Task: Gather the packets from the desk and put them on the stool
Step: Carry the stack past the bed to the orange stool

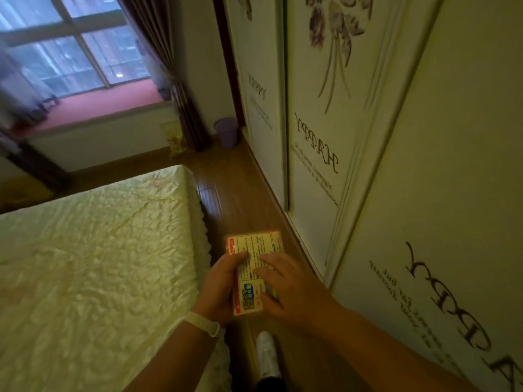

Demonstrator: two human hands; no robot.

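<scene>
Standing with one white-socked foot (267, 355) on the wood floor (235, 193), down between the bed (99, 250) and the wardrobe doors (353, 137). Gripping the packets (253, 268) from both sides at waist height: left hand (220, 287), with a pale wristband (202, 322) on the wrist, curling under and around the left edge with the thumb lying across the printed face; right hand (285, 292) spreading its fingers over the top and right edge. Looking like a flat stack with a red-bordered label facing up, though not showing how many packets are in it. Carrying them along the narrow strip of floor, with neither the stool nor the counter appearing anywhere in view, so probably still searching for the drop-off. Risking a slide here: glossy flat packets fanning out and spilling if either hand is loosening or the stack is tipping forward, since only the near half is being pinned. Also risking a bump, with the right elbow passing just beside the wardrobe and the bed frill crowding the left leg. Blurring across the far part of the room, suggesting quick head movement and a possible stumble. Farther on, a lilac wastebasket (226, 132) standing near the curtain (181, 89), below the window (70, 52).
</scene>
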